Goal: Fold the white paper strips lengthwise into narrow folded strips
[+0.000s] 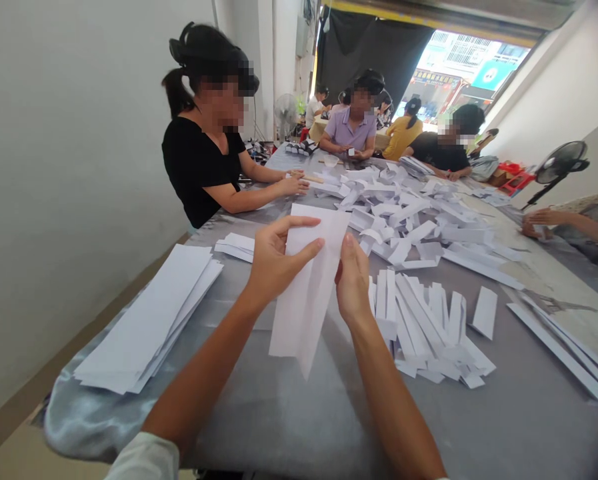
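Note:
A long white sheet of paper (303,300), creased lengthwise, is held up above the table between my two hands. My left hand (281,257) grips its left edge, with the thumb and a finger lying across the front. At the right edge, my right hand (353,277) pinches the paper between thumb and fingers; part of that grip is hidden. A stack of flat white paper strips (149,313) lies to the left of my left arm. Right of my right hand, a pile of folded white strips (429,320) rests on the table.
The grey cloth-covered table (259,413) carries a large heap of folded papers (409,207) farther back. A person in black (203,160) sits at the left side, others around the far end. Long strips (559,347) lie at right, near another person's hand (546,219).

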Motion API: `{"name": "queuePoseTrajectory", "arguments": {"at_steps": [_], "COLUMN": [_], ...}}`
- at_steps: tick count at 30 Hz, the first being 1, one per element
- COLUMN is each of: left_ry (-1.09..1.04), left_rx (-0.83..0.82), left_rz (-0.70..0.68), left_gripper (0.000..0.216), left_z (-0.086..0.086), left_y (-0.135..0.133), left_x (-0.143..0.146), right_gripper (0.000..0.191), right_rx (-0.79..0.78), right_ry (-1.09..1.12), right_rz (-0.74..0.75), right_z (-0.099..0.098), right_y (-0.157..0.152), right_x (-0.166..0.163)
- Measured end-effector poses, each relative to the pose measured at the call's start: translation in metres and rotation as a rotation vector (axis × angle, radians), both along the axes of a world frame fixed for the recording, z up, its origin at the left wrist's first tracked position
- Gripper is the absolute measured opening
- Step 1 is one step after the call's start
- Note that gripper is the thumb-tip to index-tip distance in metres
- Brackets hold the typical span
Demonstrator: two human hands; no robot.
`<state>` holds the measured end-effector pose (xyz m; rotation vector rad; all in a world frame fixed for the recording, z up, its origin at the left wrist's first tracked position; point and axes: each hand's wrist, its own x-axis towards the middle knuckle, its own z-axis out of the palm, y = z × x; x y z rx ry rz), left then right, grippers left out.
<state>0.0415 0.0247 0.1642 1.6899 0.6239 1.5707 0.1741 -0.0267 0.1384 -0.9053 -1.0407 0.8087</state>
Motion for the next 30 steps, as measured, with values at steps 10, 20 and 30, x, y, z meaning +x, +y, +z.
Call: {"name": "queuePoseTrajectory", "arguments": {"at_steps": [10, 20, 30], "left_ry": [0.000, -0.045, -0.119], "left_rx": [0.034, -0.202, -0.285], "left_rz": [-0.020, -0.121, -0.092], "left_gripper": [0.035, 0.065, 0.046], "left_z": [0.005, 0.013, 0.015], "left_y": [-0.006, -0.016, -0.016], "left_x": [0.000, -0.004, -0.006], "right_gripper": [0.039, 0.038, 0.034], "right_rx": [0.118, 0.086, 0.126], "right_ry": [-0.158, -0.091, -0.111], "right_rz": [-0.080, -0.051, 0.001], "right_z": [0.010, 0.010, 0.016], "right_y": [-0.002, -0.006, -0.012], "right_x": [-0.008, -0.005, -0.008]}}
